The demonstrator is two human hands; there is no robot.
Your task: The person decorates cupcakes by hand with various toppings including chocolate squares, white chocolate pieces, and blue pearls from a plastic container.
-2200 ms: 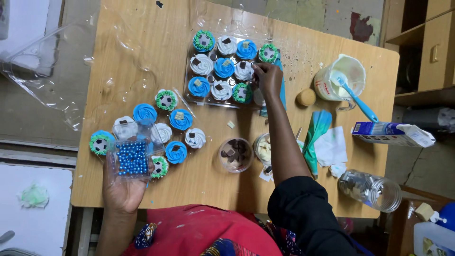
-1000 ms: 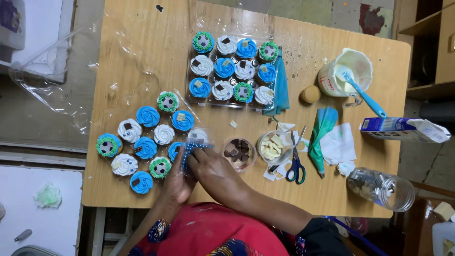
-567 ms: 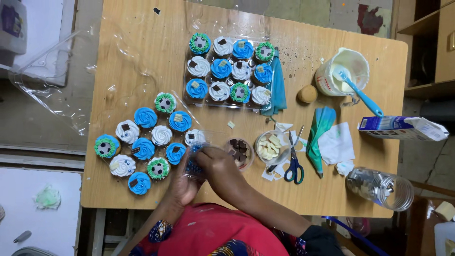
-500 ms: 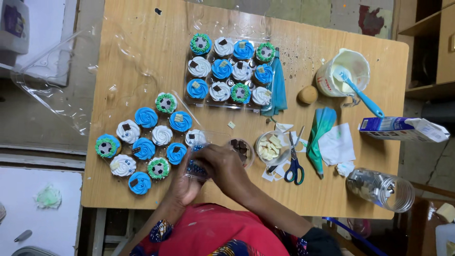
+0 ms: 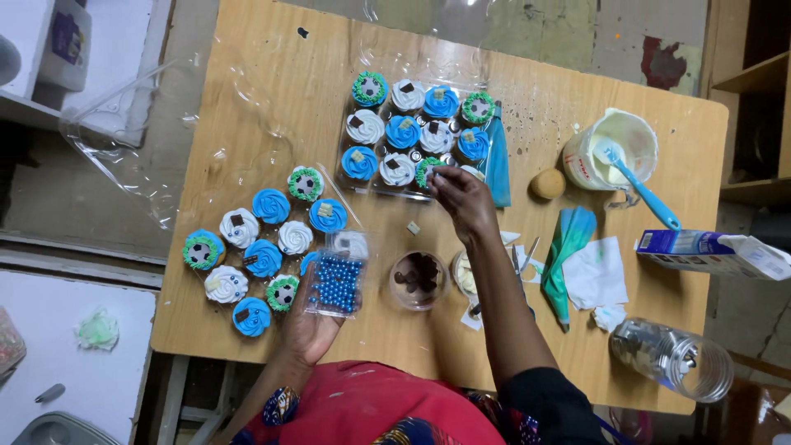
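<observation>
- Reaching up across the tabletop (image 5: 247,107), the right hand (image 5: 463,200) has its fingers pinched together over the near right corner of the clear tray of cupcakes (image 5: 416,128); what sits between the fingertips is too small to tell.
- Down at the near edge, the left hand (image 5: 309,321) is closed around a small clear packet of blue pearl beads (image 5: 335,283), holding it flat just above the wood.
- That packet sits right beside the loose cluster of cupcakes (image 5: 264,247), blue, white and green-rimmed, spread on the left half of the tabletop.
- Between the two arms stands a round cup of dark chocolate pieces (image 5: 418,278), with a second cup half hidden behind the right forearm.
- A blue piping bag (image 5: 498,161) lies along the tray's right side, and a teal piping bag (image 5: 568,255) lies further right beside crumpled paper.
- At the far right corner, a white tub of frosting (image 5: 614,148) holds a blue spatula (image 5: 647,194).
- A glass jar (image 5: 671,358) lies on its side near the front right corner.
</observation>
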